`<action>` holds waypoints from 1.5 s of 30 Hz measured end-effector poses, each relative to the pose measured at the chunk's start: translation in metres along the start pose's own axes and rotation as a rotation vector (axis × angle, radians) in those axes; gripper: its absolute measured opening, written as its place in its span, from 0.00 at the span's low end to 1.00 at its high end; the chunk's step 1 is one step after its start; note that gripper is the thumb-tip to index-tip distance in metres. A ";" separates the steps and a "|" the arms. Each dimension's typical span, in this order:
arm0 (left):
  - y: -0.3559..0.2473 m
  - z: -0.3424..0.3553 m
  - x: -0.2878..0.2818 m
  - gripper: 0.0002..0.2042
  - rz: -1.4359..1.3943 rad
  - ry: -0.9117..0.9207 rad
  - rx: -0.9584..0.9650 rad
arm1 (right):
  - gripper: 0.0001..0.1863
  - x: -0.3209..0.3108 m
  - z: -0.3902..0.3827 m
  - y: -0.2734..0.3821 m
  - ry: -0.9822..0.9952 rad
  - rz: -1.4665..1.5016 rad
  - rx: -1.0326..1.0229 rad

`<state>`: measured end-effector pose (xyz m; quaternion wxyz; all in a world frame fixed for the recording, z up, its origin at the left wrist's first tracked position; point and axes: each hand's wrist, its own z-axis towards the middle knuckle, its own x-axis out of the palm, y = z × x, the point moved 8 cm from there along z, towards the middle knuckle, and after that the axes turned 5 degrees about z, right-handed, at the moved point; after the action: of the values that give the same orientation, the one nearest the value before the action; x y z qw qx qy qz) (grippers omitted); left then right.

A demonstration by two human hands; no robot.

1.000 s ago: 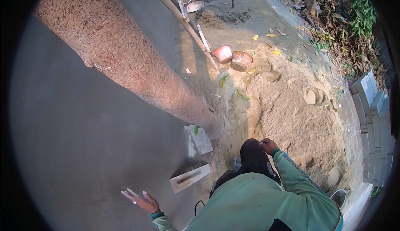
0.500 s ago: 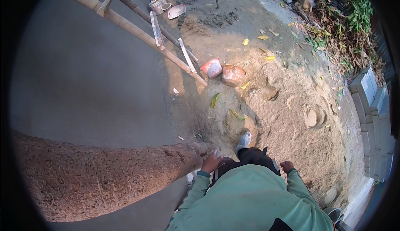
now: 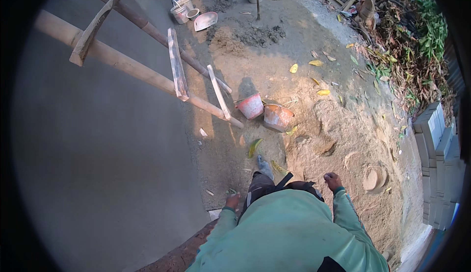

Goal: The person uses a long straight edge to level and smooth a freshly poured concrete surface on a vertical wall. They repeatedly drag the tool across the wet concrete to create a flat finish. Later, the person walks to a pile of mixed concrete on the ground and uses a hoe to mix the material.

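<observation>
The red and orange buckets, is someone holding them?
No, the red bucket and orange bucket are apart from the left hand and right hand.

Outdoor building site, sand heap [image 3: 346, 147], bamboo ladder [image 3: 132, 71], stacked blocks [image 3: 436, 169]

Sandy ground [image 3: 351, 137], red bucket [image 3: 251, 107], orange bucket [image 3: 278, 118], yellow leaves [image 3: 294, 68]

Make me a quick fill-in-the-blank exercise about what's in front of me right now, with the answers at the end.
1. The hand seen against the sand is the person's ____ one.
2. The person's long-sleeved shirt is coloured ____.
3. The red bucket and orange bucket sit near one end of the ____.

Answers: right; green; ladder.
</observation>
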<state>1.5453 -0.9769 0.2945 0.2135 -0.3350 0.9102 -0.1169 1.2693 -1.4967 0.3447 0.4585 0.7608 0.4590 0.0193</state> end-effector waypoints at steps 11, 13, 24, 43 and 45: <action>-0.157 0.096 -0.098 0.20 -0.442 -0.234 0.047 | 0.10 0.092 0.113 0.106 0.428 -0.760 -0.555; -0.190 0.104 -0.103 0.20 -0.377 -0.267 0.061 | 0.10 0.093 0.153 0.140 0.465 -0.803 -0.727; -0.297 0.200 -0.055 0.19 0.354 -0.076 0.189 | 0.15 0.061 0.396 0.210 0.090 -0.098 -0.040; -0.694 0.298 -0.083 0.25 -0.023 -0.114 0.165 | 0.15 0.017 0.600 0.288 -0.019 0.024 0.115; -0.687 0.313 -0.074 0.26 0.052 -0.021 -0.001 | 0.12 0.030 0.602 0.295 0.127 -0.199 0.037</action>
<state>2.1269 -1.4643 0.2863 0.2258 -0.3124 0.9165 -0.1072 1.7581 -1.9315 0.1955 0.4143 0.7169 0.5606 0.0133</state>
